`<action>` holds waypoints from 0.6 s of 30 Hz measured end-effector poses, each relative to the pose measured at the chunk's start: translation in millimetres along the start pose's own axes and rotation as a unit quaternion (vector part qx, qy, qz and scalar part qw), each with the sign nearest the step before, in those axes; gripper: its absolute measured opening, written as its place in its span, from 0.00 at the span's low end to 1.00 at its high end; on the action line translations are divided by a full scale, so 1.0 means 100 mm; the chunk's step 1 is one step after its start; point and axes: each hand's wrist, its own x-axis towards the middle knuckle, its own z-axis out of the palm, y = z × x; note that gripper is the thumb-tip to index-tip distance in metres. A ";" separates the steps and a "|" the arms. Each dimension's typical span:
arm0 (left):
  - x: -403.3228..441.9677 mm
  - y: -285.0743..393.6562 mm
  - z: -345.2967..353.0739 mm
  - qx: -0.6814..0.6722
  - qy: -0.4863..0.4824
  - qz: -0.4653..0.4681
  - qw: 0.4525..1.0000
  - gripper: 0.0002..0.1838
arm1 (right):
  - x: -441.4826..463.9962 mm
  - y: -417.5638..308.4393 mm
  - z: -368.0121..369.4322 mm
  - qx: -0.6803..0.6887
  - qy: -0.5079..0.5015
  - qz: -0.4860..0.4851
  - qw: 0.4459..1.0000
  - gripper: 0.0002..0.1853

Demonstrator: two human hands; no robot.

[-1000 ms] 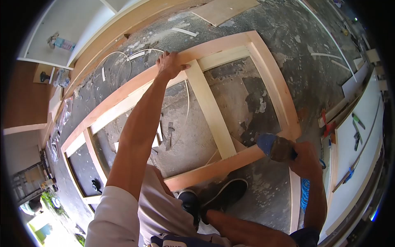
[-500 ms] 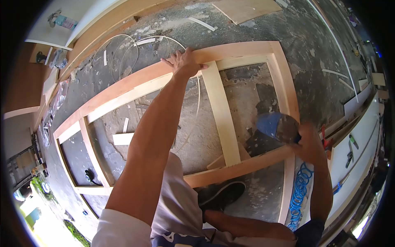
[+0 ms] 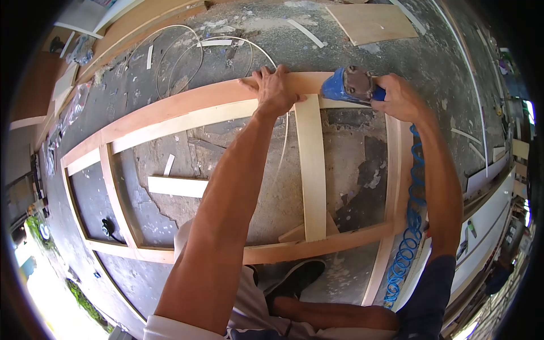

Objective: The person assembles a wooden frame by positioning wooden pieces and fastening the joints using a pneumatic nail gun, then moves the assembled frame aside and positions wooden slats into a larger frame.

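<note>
A large wooden frame (image 3: pixel 187 107) of pale and reddish strips lies on the floor before me. My left hand (image 3: pixel 275 90) is closed over its far rail, fingers spread across the wood and thumb by the top of a pale crosspiece (image 3: pixel 311 170). In my right hand (image 3: pixel 399 96) is a blue nail gun (image 3: pixel 348 84), gripped by its handle. The nail gun's nose is over the far rail, just right of my left hand; whether it touches the wood is hidden. A blue coiled air hose (image 3: pixel 405 249) runs down beside my right forearm.
Thin white hose loops (image 3: pixel 198 68) lie beyond the far rail. A plywood sheet (image 3: pixel 371 24) and offcuts are on the floor. Inside the frame rest a white strip (image 3: pixel 177 186) and a small dark round object (image 3: pixel 106 226). Boards with tools (image 3: pixel 473 229) stand at the right.
My right hand has carried the nail gun from the near right corner up to the far rail. My left hand stays on the far rail. The view has shifted slightly.
</note>
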 end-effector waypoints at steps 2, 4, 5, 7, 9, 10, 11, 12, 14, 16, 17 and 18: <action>0.01 -0.01 0.02 0.002 0.008 -0.001 1.000 0.44 | 0.11 -0.03 -0.04 -0.015 -0.014 0.000 1.000 0.21; 0.02 -0.01 0.02 0.001 0.012 -0.009 1.000 0.43 | 0.18 -0.01 -0.06 -0.027 -0.022 -0.030 0.999 0.21; 0.02 0.00 0.03 0.004 0.011 -0.009 1.000 0.43 | 0.22 -0.01 -0.06 -0.030 -0.025 -0.036 0.999 0.21; 0.02 0.01 0.02 0.000 0.010 -0.012 1.000 0.43 | 0.31 0.00 -0.04 -0.029 -0.042 -0.036 0.998 0.21; 0.01 0.00 0.02 -0.001 0.007 -0.016 1.000 0.42 | 0.34 -0.01 -0.02 -0.035 -0.039 -0.039 0.998 0.21; 0.01 0.01 0.02 0.003 0.008 -0.016 1.000 0.42 | 0.35 -0.01 -0.01 -0.040 -0.029 -0.035 0.998 0.21; 0.02 0.02 0.01 0.008 0.009 -0.014 1.000 0.42 | 0.36 -0.01 0.01 -0.038 -0.030 -0.038 0.998 0.21; 0.02 0.01 -0.01 0.010 0.009 -0.015 1.000 0.42 | 0.36 -0.01 0.02 -0.016 -0.024 -0.043 0.999 0.17; -0.01 0.03 -0.03 0.001 0.010 -0.015 1.000 0.41 | 0.34 -0.01 0.03 0.006 -0.020 -0.044 0.999 0.15; 0.01 0.02 0.01 -0.003 0.007 -0.014 1.000 0.41 | 0.33 -0.02 0.01 -0.027 -0.023 -0.049 0.998 0.15; 0.02 0.01 0.02 -0.006 0.005 -0.015 1.000 0.42 | 0.32 -0.02 0.01 -0.027 -0.022 -0.047 0.998 0.15; 0.02 0.01 0.00 -0.005 0.005 -0.013 1.000 0.42 | 0.32 -0.01 0.01 -0.020 -0.016 -0.056 0.998 0.16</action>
